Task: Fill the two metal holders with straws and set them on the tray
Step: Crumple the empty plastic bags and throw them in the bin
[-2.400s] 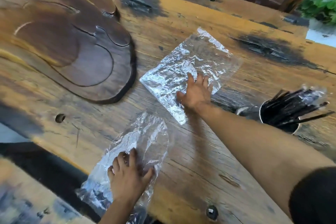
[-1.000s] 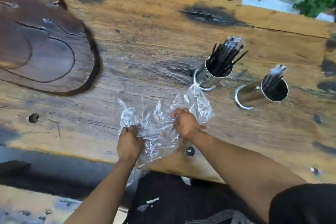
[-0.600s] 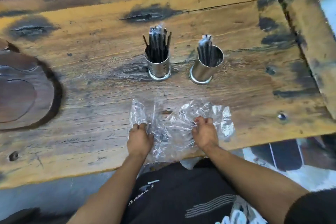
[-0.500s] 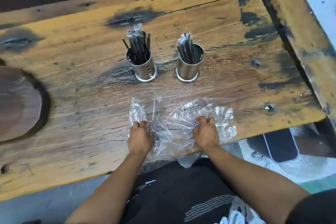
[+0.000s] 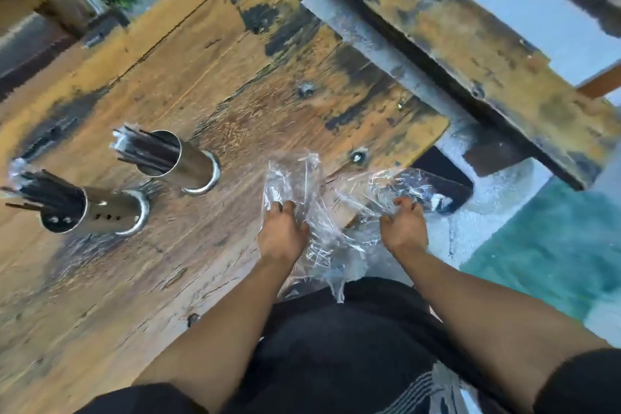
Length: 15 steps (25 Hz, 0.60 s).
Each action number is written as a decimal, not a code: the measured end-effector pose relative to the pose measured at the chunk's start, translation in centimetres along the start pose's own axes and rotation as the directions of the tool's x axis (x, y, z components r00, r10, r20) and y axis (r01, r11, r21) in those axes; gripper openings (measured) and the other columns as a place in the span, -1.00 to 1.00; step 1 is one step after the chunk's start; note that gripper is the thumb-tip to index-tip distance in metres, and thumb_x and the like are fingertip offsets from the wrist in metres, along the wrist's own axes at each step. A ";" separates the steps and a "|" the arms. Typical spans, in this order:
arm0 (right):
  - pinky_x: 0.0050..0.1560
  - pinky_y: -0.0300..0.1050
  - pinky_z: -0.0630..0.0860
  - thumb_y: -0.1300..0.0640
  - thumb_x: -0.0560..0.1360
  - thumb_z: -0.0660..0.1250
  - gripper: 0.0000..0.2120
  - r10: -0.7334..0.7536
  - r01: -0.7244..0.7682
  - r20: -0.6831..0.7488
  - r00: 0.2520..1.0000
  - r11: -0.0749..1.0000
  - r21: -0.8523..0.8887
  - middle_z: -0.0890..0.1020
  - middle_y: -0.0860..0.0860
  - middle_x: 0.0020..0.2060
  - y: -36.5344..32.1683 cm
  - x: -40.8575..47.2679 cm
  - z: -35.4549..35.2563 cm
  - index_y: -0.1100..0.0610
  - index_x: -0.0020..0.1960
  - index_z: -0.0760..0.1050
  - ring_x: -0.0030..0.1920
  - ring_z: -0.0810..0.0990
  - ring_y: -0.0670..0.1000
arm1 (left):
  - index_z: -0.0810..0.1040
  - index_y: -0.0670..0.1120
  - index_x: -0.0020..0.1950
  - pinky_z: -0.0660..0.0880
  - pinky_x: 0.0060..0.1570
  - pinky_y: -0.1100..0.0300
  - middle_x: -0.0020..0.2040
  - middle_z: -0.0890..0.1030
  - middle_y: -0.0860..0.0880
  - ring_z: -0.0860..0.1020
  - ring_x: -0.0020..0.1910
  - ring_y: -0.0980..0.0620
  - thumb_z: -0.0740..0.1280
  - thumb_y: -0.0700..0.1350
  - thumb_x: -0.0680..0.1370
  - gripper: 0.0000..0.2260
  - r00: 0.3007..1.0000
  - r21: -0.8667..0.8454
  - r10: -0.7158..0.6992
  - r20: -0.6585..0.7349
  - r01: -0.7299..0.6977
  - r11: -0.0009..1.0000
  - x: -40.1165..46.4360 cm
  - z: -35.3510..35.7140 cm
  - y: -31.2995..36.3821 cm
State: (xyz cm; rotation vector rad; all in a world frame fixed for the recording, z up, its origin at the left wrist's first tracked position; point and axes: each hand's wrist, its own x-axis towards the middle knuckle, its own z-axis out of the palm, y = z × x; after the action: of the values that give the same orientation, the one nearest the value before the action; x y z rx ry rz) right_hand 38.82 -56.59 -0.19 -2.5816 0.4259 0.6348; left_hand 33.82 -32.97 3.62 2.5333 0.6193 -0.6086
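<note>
Two shiny metal holders stand on the wooden table at the left, both holding black straws: the nearer holder [image 5: 100,208] and the farther holder [image 5: 183,161]. Crumpled clear plastic wrappers [image 5: 322,212] hang over the table's front right corner. My left hand [image 5: 282,232] pinches the left wrapper against the table edge. My right hand [image 5: 405,228] grips the right wrapper, held out past the table corner over the floor. The dark wooden tray is out of view.
The table [image 5: 235,104] ends at its right corner near my hands. A wooden bench or beam [image 5: 470,54] runs diagonally beyond it. Teal floor [image 5: 554,245] lies to the right. My dark-clothed lap [image 5: 336,346] is below the hands.
Both hands gathered the two flat wrappers together at the table's front edge and pulled them to the right corner. The view swung right, so the tray left the frame.
</note>
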 end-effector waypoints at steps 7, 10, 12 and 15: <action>-0.03 -0.03 0.44 0.09 0.57 0.32 -0.65 0.421 -0.393 -0.090 0.903 0.891 0.227 0.45 0.19 0.25 8.1 4.3 -2.7 0.14 0.28 0.32 0.10 0.60 0.26 | 0.42 -0.11 0.37 0.56 0.06 -0.01 0.23 0.47 -0.11 0.51 0.18 -0.13 0.36 -0.07 0.55 -0.60 0.922 0.115 0.369 0.116 -0.382 0.917 6.1 4.4 11.4; -0.01 0.01 0.50 0.10 0.56 0.31 -0.66 0.538 -0.502 -0.073 0.840 0.820 0.275 0.46 0.20 0.26 12.8 6.4 -4.2 0.14 0.28 0.35 0.12 0.59 0.25 | 0.41 -0.10 0.40 0.58 0.02 0.04 0.23 0.48 -0.09 0.50 0.17 -0.09 0.39 -0.06 0.55 -0.57 0.817 0.217 0.517 0.254 -0.569 0.793 6.6 7.4 16.7; 0.06 0.05 0.53 0.11 0.55 0.30 -0.68 0.578 -0.541 -0.044 0.815 0.785 0.301 0.45 0.21 0.27 15.6 8.1 -5.0 0.14 0.27 0.36 0.13 0.58 0.25 | 0.41 -0.09 0.39 0.59 0.07 0.05 0.23 0.48 -0.10 0.50 0.17 -0.09 0.38 -0.05 0.56 -0.58 0.739 0.243 0.566 0.366 -0.663 0.708 6.8 9.7 19.6; 0.02 0.02 0.50 0.12 0.55 0.29 -0.72 0.619 -0.589 0.013 0.785 0.740 0.324 0.42 0.22 0.29 20.5 12.0 -5.8 0.12 0.23 0.39 0.04 0.56 0.23 | 0.42 -0.08 0.37 0.58 0.15 0.01 0.25 0.46 -0.12 0.49 0.21 -0.11 0.35 -0.07 0.58 -0.62 0.702 0.283 0.524 0.483 -0.691 0.665 8.2 14.3 24.8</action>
State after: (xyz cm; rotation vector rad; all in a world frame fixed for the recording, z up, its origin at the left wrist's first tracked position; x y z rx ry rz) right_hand 43.04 -79.17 -8.64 -2.1442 1.3288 0.5846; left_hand 48.82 -57.59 -3.93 2.6756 -0.5996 -0.9978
